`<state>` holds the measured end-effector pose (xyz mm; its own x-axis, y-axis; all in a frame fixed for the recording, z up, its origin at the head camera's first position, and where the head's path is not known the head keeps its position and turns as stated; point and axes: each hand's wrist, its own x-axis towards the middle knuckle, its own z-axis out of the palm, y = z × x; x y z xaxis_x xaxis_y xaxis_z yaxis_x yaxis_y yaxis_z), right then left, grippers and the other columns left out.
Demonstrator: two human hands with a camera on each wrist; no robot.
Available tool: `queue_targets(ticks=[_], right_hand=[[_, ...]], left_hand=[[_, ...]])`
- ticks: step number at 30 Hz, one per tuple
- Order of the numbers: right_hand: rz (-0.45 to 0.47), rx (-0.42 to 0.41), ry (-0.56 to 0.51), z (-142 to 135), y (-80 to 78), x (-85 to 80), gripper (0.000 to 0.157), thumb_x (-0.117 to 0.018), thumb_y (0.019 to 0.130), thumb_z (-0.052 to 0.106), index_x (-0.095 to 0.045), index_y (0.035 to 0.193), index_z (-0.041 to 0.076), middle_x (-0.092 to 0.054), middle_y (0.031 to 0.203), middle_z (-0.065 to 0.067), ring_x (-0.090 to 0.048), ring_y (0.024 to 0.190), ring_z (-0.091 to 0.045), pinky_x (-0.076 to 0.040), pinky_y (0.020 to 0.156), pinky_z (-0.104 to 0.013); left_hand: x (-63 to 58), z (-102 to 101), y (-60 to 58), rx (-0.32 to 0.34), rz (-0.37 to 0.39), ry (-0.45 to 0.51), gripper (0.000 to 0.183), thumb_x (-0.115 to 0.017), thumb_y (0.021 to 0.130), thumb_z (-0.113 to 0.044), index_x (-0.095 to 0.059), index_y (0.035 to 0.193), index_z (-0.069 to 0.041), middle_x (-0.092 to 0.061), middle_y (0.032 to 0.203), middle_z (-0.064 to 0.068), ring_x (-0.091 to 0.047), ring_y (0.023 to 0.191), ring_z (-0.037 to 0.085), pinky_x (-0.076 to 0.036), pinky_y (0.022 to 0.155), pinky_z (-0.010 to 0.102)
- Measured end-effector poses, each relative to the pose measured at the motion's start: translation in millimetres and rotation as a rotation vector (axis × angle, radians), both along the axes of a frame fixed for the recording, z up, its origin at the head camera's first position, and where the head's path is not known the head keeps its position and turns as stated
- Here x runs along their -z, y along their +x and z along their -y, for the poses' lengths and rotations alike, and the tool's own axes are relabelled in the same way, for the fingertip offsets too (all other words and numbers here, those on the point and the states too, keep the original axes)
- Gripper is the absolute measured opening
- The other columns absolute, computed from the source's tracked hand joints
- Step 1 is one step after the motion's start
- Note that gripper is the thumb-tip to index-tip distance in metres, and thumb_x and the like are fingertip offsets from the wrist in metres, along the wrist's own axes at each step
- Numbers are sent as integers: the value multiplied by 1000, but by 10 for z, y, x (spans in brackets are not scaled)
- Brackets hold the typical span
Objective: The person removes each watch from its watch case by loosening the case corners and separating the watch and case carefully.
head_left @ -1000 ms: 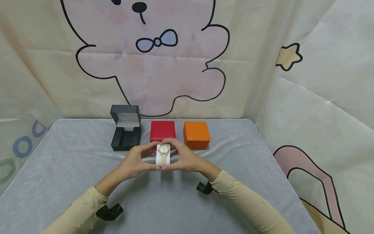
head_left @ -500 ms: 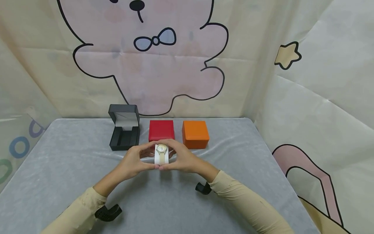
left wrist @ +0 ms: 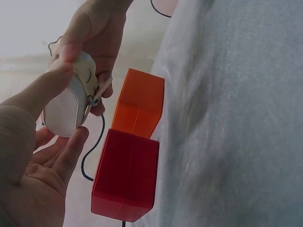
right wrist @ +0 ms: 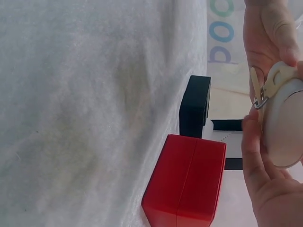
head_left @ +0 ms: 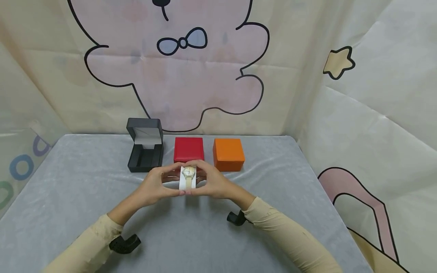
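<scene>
A wristwatch [head_left: 189,172] with a pale dial and cream strap is wrapped round a white cushion [left wrist: 60,112]. Both hands hold it up above the table, dial towards the head camera. My left hand [head_left: 155,185] grips the left side, thumb at the bottom and fingers at the top. My right hand [head_left: 215,184] grips the right side the same way, and the two thumbs meet at the lower edge. In the right wrist view the metal buckle [right wrist: 261,102] shows on the far side, with the strap's loose end [right wrist: 255,81] sticking out.
Behind the hands a black watch box [head_left: 145,126] stands with its lid raised and a hollow inside. Beside it are a closed red box [head_left: 189,148] and a closed orange box [head_left: 228,152]. A grey cloth [head_left: 191,242] covers the table, and a printed curtain [head_left: 211,87] hangs behind.
Both hands keep their hold on the watch and cushion and have barely moved. The head view has shifted slightly, so the table and boxes sit a little higher in it.
</scene>
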<state>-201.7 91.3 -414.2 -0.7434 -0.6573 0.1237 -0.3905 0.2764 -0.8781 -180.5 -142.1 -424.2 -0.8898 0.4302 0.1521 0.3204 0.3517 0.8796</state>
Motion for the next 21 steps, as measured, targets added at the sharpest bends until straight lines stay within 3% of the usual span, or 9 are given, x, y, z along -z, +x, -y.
queue_targets(ticks=[8,13,17,21], right_hand=[[37,13,-36,-38,21,11,70,-86,78,8,-47,136,14,-55,134,-4,-66,96,-18,-60,82,-30],[70,17,-68,-39,83,26,75,-86,79,8,-44,140,19,-53,137,-3,-65,104,-20,-58,90,-31],[10,8,-71,-15,104,50,82,-89,77,13,-45,146,21,-52,141,-2,-63,109,-19,-58,92,-31],[-68,17,-39,-5,96,66,82,-90,76,13,-48,146,19,-55,140,-1,-63,105,-16,-59,86,-28]], left_hand=[[22,-32,13,-10,24,46,78,-92,73,-15,-56,141,-7,-64,136,14,-70,107,27,-56,97,50],[69,-79,52,-27,12,106,78,-92,72,-13,-56,141,-4,-66,131,18,-70,108,28,-57,95,39],[85,-80,71,-43,10,117,81,-92,71,-13,-55,143,-3,-66,131,19,-70,109,30,-57,95,36],[89,-70,86,-47,12,96,83,-92,72,-14,-53,144,0,-63,137,21,-71,109,32,-57,96,40]])
